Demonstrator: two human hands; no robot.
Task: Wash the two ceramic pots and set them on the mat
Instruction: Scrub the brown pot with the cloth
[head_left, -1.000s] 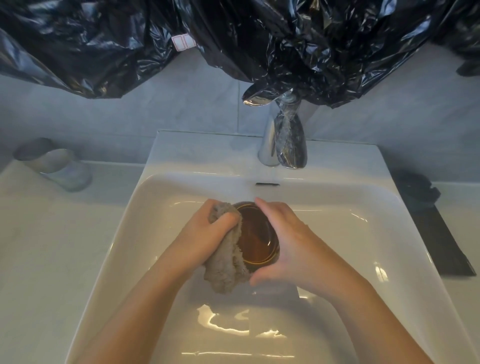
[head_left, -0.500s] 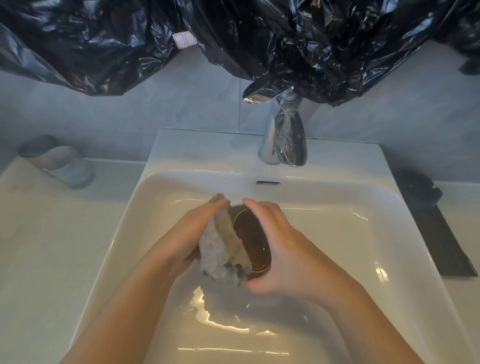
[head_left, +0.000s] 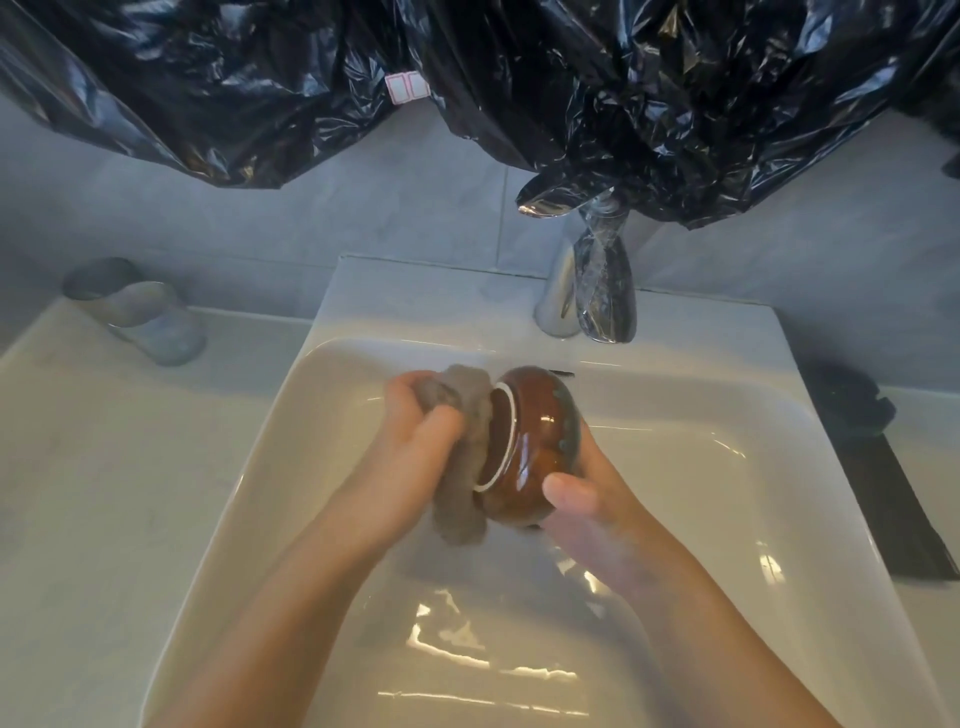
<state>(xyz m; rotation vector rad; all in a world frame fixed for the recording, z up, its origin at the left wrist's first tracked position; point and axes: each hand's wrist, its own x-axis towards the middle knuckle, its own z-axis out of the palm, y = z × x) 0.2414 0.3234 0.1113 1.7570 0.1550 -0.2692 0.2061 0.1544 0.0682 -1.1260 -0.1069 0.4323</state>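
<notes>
Brown glazed ceramic pot now lies on its side at the centre of the frame, over the sink; half a second ago I was looking down into its mouth. The right hand cups it from below, thumb curled on its wall. The left hand clutches the grey cloth against the pale-ringed end, probably the foot. I judge that scrubbing has moved on from the inside. Rinsing remains, and the dark mat at the right edge does not hold it yet.
</notes>
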